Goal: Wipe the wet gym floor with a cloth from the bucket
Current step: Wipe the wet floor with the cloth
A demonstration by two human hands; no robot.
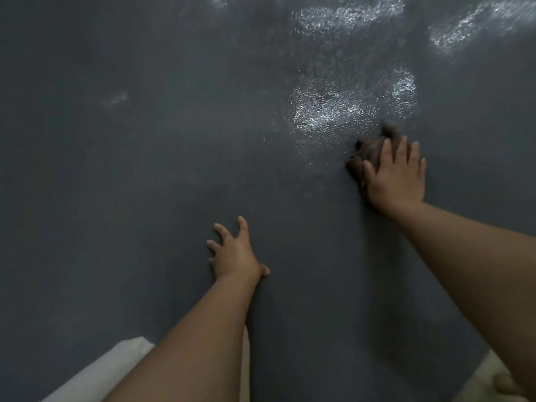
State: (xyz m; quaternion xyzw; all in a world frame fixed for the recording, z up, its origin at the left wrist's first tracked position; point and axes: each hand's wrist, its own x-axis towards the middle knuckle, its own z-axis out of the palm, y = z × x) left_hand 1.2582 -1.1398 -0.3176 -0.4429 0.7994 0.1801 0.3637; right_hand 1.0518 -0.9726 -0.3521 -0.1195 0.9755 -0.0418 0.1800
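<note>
right hand (396,177) flat, pressing cloth (368,153) beside wet patch (327,108) to mop | left hand (235,252) splayed on floor (145,169), bracing

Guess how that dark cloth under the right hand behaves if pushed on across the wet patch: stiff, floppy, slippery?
Probably floppy: the cloth lies bunched and creased under the right hand. It likely slides easily, since the floor glistens with the wet patch just ahead. It may soak up water and grow heavier.
</note>
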